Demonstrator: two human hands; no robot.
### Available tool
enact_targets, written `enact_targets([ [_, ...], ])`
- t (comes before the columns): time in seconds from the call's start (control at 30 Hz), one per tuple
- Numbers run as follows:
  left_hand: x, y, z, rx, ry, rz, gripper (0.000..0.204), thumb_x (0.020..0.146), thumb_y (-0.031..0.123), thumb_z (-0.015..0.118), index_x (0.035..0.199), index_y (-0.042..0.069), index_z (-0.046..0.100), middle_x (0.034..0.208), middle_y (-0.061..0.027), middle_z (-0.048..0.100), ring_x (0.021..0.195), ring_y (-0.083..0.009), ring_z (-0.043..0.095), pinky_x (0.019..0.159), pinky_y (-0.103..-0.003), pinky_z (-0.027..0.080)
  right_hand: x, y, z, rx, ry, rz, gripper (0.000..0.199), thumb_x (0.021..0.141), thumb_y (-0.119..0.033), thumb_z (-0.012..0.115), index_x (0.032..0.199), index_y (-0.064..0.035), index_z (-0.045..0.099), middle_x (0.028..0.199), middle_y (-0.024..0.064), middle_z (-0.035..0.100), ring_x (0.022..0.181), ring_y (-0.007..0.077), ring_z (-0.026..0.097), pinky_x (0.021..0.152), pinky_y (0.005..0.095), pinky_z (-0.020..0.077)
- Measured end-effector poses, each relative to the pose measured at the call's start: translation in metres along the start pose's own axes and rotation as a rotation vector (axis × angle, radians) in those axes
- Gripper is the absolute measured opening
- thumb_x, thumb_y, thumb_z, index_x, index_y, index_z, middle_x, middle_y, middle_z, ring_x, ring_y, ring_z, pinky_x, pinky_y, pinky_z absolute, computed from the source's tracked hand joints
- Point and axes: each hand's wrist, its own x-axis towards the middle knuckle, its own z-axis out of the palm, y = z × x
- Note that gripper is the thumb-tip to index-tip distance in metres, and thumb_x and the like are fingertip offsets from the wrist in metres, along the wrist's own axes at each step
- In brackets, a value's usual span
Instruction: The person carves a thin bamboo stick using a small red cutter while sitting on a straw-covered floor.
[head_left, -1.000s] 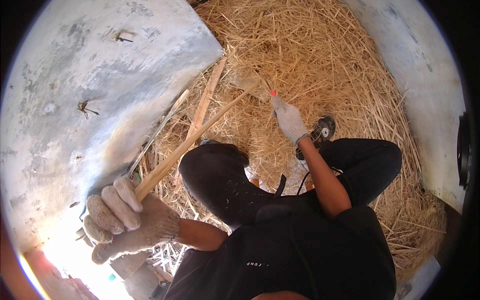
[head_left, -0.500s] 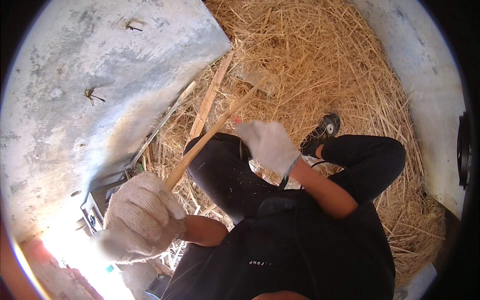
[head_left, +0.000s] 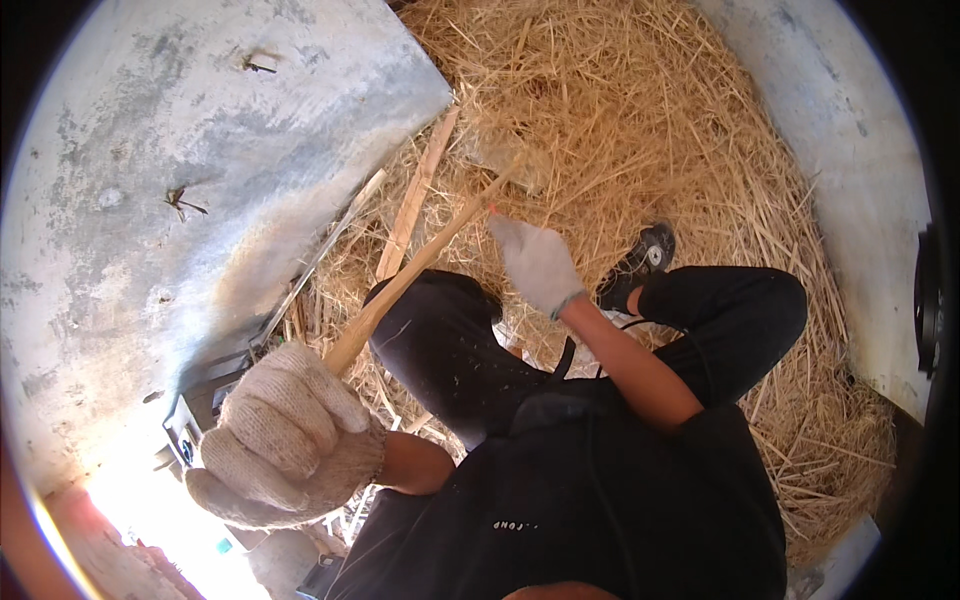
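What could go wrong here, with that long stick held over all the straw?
The left hand alone grips the wooden stick at its near end, so the far end might swing toward the right hand close beside it. The loose straw underfoot may hide the flat wooden slat, a possible trip hazard.

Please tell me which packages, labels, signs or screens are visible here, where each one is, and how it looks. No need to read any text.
No packages, signs or screens show.
Small print: on the chest of the person's black shirt, low in the picture; a short pale line, too small to make out.
Otherwise only the gloved left hand gripping a wooden stick, the gloved right hand near it, and straw.
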Motion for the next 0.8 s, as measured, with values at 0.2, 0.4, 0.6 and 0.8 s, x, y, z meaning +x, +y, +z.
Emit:
enact_targets([
  [0.2, 0.005, -0.002, 0.002, -0.083, -0.011, -0.008, 0.059, 0.109, 0.039, 0.029, 0.057, 0.016, 0.047, 0.045, -0.0004, 0.041, 0.033, -0.0119, 0.035, 0.032, -0.027, 0.04, -0.013, -0.045, -0.021, 0.297, -0.103, 0.12, 0.053, 0.102, -0.05, 0.051, 0.095, 0.0, 0.069, 0.071, 0.0265, 0.064, 0.072, 0.0464, 0.066, 0.062, 0.0498, 0.0511],
  [0.4, 0.004, -0.003, -0.008, -0.09, -0.137, -0.016, 0.059, 0.109, 0.04, 0.032, 0.057, 0.016, 0.048, 0.045, 0.0007, 0.042, 0.034, -0.0108, 0.039, 0.033, -0.027, 0.042, -0.014, -0.036, -0.017, 0.278, -0.184, 0.089, 0.061, 0.102, -0.059, 0.045, 0.094, -0.0029, 0.068, 0.072, 0.026, 0.065, 0.071, 0.0476, 0.066, 0.063, 0.0527, 0.0519],
  [0.6, 0.024, -0.001, -0.052, -0.21, -0.138, -0.074, 0.058, 0.109, 0.041, 0.032, 0.058, 0.019, 0.048, 0.046, 0.0032, 0.041, 0.036, -0.0094, 0.037, 0.034, -0.029, 0.04, -0.003, -0.02, 0.008, 0.011, -0.051, -0.016, 0.056, 0.102, -0.055, 0.048, 0.084, -0.0049, 0.063, 0.065, 0.0238, 0.062, 0.065, 0.0464, 0.064, 0.058, 0.0528, 0.0492],
  [0.8, 0.017, 0.001, -0.04, -0.186, 0.072, -0.031, 0.057, 0.109, 0.038, 0.031, 0.058, 0.019, 0.046, 0.046, 0.0035, 0.038, 0.036, -0.011, 0.032, 0.037, -0.03, 0.038, -0.031, -0.084, -0.027, 0.181, -0.095, -0.171, 0.052, 0.103, -0.052, 0.051, 0.086, -0.0048, 0.065, 0.066, 0.0236, 0.062, 0.065, 0.0467, 0.063, 0.058, 0.0519, 0.0487],
])
